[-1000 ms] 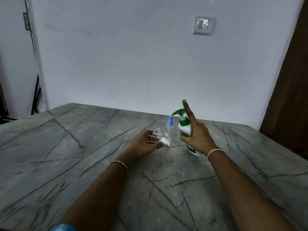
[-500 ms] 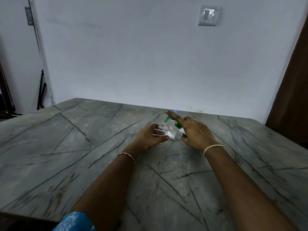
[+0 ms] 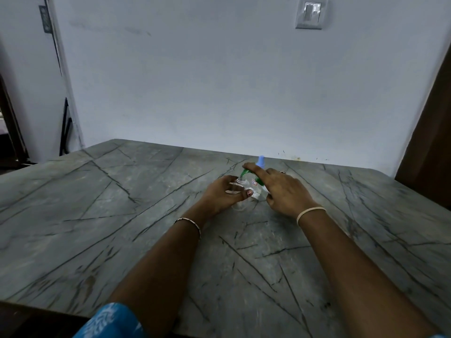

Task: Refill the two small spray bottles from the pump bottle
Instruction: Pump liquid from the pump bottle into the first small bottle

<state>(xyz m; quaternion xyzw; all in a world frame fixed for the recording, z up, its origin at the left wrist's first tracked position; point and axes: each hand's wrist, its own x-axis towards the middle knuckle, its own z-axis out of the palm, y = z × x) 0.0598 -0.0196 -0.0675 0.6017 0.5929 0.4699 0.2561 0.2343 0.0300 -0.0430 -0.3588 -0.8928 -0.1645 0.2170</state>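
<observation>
The head view is the only one, and it shows the refill under way rather than finished. On the grey veined worktop (image 3: 146, 215), towards its far edge, the left hand (image 3: 225, 195) is curled round the open spray bottle (image 3: 241, 184), thumb and fingers gripping its clear body and holding it upright, its threaded neck bare. The right hand (image 3: 284, 192) is wrapped round the pump bottle (image 3: 260, 182), which leans towards the left. Its forefinger (image 3: 253, 170) is laid straight along the green pump head, and the spout reaches to just above the open neck. I judge this to be the dosing of the first small bottle. Whether liquid is flowing, or how full the bottle is, cannot be told, since the clear plastic gives no readable level. The capped spray bottle (image 3: 261, 162) stands just behind the two hands with its blue top on, so it looks untouched. It would have to be opened and filled, and the first bottle closed again. The pump bottle's white body is mostly hidden under the right palm, so only its green collar and spout show.
</observation>
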